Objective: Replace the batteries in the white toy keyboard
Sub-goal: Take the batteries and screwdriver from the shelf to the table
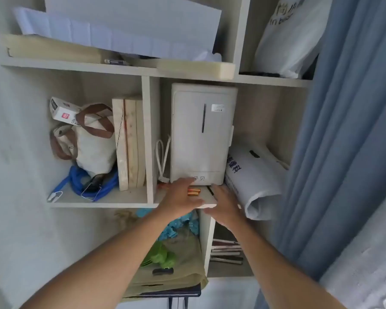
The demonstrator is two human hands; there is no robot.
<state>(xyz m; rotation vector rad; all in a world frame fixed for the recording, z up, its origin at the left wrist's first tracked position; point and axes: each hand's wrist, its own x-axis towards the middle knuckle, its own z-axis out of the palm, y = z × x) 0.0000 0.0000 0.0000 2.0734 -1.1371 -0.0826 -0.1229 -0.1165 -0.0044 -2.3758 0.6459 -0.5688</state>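
We are early on, only fetching: our left hand (180,198) and right hand (224,202) lie open and empty on the shelf (103,202) beside the batteries (194,192), near a white appliance (202,132) and rolled bag (257,186), the toy keyboard nowhere visible.

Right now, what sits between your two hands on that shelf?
Head view: the orange batteries, lying on the shelf between the left hand and right hand.

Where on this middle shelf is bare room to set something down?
Bare wood lies between the coiled blue rope and the upright pale wooden boards. Crowded: the front strip below the tall white appliance, with orange batteries, both hands and rolled white bag.
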